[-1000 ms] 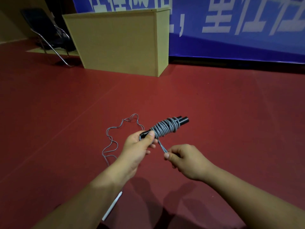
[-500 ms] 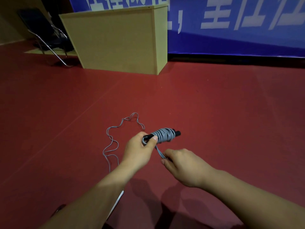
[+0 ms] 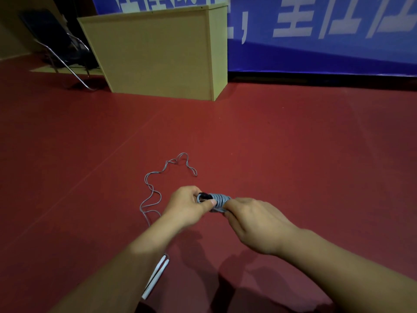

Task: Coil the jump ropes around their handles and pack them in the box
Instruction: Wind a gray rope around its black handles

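Observation:
A grey jump rope is coiled round its black handles, held in the air between both hands. My left hand grips the near end of the handles, thumb on the coil. My right hand covers the far end of the bundle and pinches the rope's tail under the coil. A second jump rope lies on the floor: its grey cord snakes in loose loops left of my hands, and its white handles lie beside my left forearm. No box for packing is in sight.
Red floor all round. A tan wooden cabinet stands at the back, a folding chair to its left, and a blue banner runs along the wall behind.
My right hand has moved up from below the bundle onto its far end, hiding the handle tips. The bundle has come lower and nearer. The floor rope has not moved.

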`<state>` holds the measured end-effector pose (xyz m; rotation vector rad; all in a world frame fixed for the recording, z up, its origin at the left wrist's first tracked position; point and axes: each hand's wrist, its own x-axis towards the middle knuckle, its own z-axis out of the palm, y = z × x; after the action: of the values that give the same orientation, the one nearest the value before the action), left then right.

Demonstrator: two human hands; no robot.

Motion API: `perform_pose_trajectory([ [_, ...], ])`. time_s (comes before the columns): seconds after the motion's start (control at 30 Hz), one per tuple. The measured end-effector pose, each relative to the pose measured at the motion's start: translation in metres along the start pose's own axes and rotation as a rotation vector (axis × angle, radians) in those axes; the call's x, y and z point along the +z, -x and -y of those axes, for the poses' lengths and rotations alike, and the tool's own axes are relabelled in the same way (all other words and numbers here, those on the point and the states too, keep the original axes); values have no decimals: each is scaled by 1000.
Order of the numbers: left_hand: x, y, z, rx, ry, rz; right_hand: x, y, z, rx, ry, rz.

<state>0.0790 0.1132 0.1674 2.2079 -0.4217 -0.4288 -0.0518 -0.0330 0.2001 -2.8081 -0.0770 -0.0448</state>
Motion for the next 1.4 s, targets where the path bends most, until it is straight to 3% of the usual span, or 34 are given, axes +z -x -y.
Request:
perform_pose_trajectory([
  [0.17, -7, 12, -2, -50, 169, 217, -2, -1, -1, 24, -34, -84],
  [0.3, -13, 20, -3, -19, 141, 453, 2, -6, -6, 80, -227, -119],
  [0.4, -17, 24, -11, -11, 298, 530, 3, -11, -7, 173, -367, -129],
  [0.63, -15, 27, -25, -37, 740, 471, -1, -20, -8, 316, -539, -299],
  [0.8, -4, 33, -38, -86, 961, 455, -4, -24, -13, 440, -569, -519],
  [0.93, 10, 44, -49, -76, 983, 468, -4, -22, -6, 486, -558, -627],
  [1.13, 13, 52, -52, -125, 940, 486, -6, -14, 9, 411, -548, -550],
  [1.3, 16, 45, -49, -155, 903, 251, -8, -10, 22, 302, -656, -487],
  [1.4, 13, 44, -51, -173, 872, 249, -9, -13, 21, 375, -913, -372],
])
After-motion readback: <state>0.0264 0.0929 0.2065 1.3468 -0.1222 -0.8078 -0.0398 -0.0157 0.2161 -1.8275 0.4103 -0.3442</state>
